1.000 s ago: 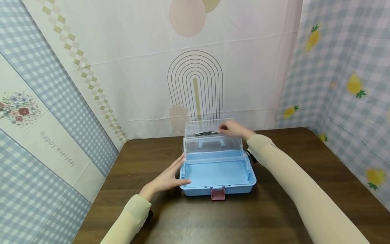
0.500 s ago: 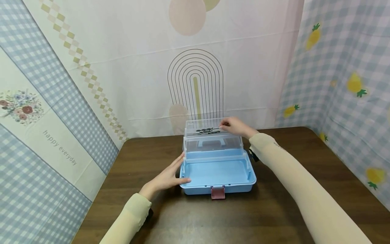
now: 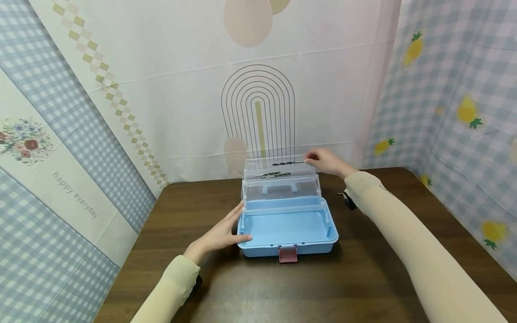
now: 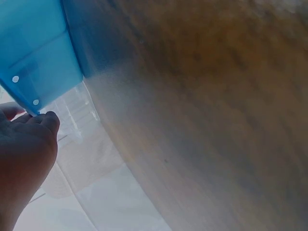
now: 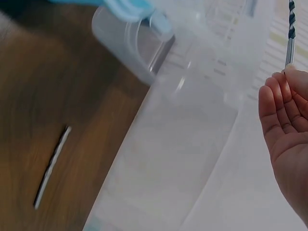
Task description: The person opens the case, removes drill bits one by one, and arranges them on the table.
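Right hand (image 3: 327,161) has shifted rightward and slightly upward from its position half a second ago, drawing one drill bit (image 3: 282,163) away from the group. Thumb and fingertips pinch the bit at its smooth end; the twisted end points left, above the clear upper tray (image 3: 254,192). Two other bits (image 3: 278,175) remain, lying close together in that tray. Separation from these bits appears complete, so the held piece can be judged free to be moved independently. Left hand (image 3: 220,234) has stayed at the left side of the blue box (image 3: 258,251), thumb spread from the fingers and resting at the front-left rim; this contact probably steadies the box. One loose bit (image 5: 52,168) lies on the table (image 3: 282,291) to the right of the box, well apart from the held piece.
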A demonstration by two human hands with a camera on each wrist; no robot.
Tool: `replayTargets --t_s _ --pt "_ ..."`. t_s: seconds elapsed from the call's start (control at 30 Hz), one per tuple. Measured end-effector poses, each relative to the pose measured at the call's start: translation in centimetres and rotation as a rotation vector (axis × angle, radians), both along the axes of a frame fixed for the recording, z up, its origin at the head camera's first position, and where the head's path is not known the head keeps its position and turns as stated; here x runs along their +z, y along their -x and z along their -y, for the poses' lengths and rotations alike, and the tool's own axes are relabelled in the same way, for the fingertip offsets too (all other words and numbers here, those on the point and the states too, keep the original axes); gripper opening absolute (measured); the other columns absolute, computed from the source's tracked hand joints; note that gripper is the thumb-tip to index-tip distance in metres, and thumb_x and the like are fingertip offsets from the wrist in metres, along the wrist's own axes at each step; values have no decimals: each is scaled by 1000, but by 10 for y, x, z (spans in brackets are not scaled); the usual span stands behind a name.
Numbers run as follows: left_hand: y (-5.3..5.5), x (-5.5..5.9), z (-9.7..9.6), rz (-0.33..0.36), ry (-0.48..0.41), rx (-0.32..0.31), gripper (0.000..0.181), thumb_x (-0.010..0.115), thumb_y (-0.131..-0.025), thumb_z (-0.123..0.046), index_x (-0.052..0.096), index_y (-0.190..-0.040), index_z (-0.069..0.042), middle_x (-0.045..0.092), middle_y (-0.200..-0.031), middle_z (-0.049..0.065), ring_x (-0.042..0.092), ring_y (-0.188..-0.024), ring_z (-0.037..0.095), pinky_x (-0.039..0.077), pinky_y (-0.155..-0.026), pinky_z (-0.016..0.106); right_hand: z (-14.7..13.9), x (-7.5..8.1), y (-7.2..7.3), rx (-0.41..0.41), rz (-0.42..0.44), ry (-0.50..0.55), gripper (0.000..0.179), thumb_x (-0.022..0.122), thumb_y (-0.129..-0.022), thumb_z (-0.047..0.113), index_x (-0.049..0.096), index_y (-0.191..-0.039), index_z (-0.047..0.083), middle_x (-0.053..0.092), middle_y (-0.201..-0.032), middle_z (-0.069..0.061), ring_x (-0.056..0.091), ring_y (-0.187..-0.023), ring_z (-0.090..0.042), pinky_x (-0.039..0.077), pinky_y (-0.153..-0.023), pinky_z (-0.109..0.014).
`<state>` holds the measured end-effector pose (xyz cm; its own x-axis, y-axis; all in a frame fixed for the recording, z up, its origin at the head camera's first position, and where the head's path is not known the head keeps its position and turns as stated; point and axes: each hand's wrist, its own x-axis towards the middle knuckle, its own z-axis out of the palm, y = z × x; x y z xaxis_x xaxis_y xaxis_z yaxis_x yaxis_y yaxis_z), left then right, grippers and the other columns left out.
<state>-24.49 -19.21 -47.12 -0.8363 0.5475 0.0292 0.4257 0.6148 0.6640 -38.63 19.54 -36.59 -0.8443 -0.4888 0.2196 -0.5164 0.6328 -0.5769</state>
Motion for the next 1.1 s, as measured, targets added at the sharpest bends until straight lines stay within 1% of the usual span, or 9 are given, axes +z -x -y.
replayTargets --t_s 0.17,0.33,0.57,0.77,0.87,0.93,1.1 --pt "-1 0 1 -2 4 1 105 73 -90 -50 4 -163 -20 -4 -168 -10 8 -153 21 22 -118 54 -19 5 -2 -19 -20 -3 17 55 -104 8 65 -106 -6 66 -99 -18 58 -87 -29 46 -79 -43" --pt "-1 1 2 -6 6 6 105 73 -90 -50 5 -164 -19 -4 -168 -10 8 -153 21 22 -118 54 -37 12 -7 -52 -32 -22 18 55 -105 10 65 -106 -5 66 -98 -17 56 -86 -28 45 -78 -43" --pt "-1 2 1 -3 12 -1 105 72 -91 -50 4 -163 -19 -4 -168 -11 8 -153 21 21 -119 54 -68 22 -15 -127 -40 -57 20 55 -105 14 66 -107 -3 66 -97 -14 55 -86 -27 45 -77 -44" --pt "-1 2 0 -1 12 -1 105 73 -90 -51 5 -163 -20 -4 -168 -11 8 -153 21 21 -119 54 -95 34 -22 -205 -59 -84 27 54 -106 19 66 -113 -4 67 -105 -20 58 -91 -30 45 -77 -43" --pt "0 1 -1 -6 11 0 105 73 -90 -51 5 -163 -20 -3 -168 -11 9 -153 21 22 -118 53 -108 41 -26 -235 -58 -86 32 53 -107 22 65 -118 -5 66 -109 -22 59 -94 -32 45 -78 -45" --pt "0 1 -1 -9 14 2 105 73 -90 -51 5 -163 -20 -3 -168 -11 9 -153 21 22 -119 53 -118 44 -28 -247 -65 -88 35 53 -107 25 64 -120 -5 66 -112 -23 59 -96 -33 45 -80 -47" --pt "0 2 -2 -15 12 5 106 73 -90 -51 5 -164 -20 -2 -168 -11 10 -153 22 22 -118 53 -138 50 -32 -255 -50 -82 43 50 -107 32 61 -125 -5 63 -117 -25 58 -99 -35 45 -82 -50"
